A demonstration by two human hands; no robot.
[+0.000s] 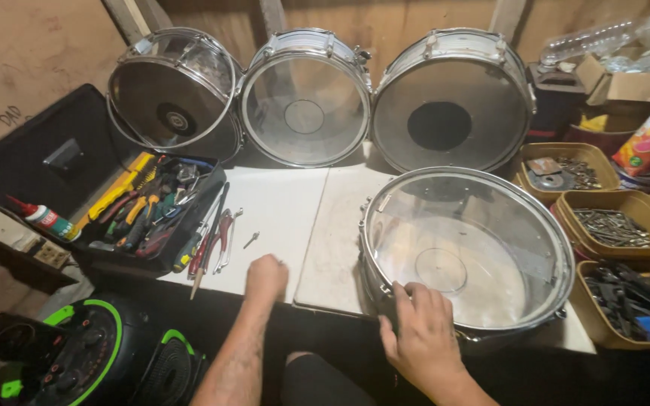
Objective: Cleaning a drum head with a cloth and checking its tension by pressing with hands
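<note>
A chrome snare drum (483,225) with a clear head lies flat on the white tabletop (295,210) at the right. My right hand (421,331) rests on its near rim, fingers spread over the hoop. My left hand (266,277) sits on the tabletop near the front edge, fingers curled under; whether it holds anything is hidden. A small drum key (251,240) lies just beyond it. Red-handled pliers (222,239) and screwdrivers lie to its left.
Three more drums (304,98) lean upright against the wooden wall at the back. An open black toolbox (144,210) with several hand tools stands left. Brown trays (615,225) of metal hardware line the right side. A green-and-black speaker (88,353) sits at lower left.
</note>
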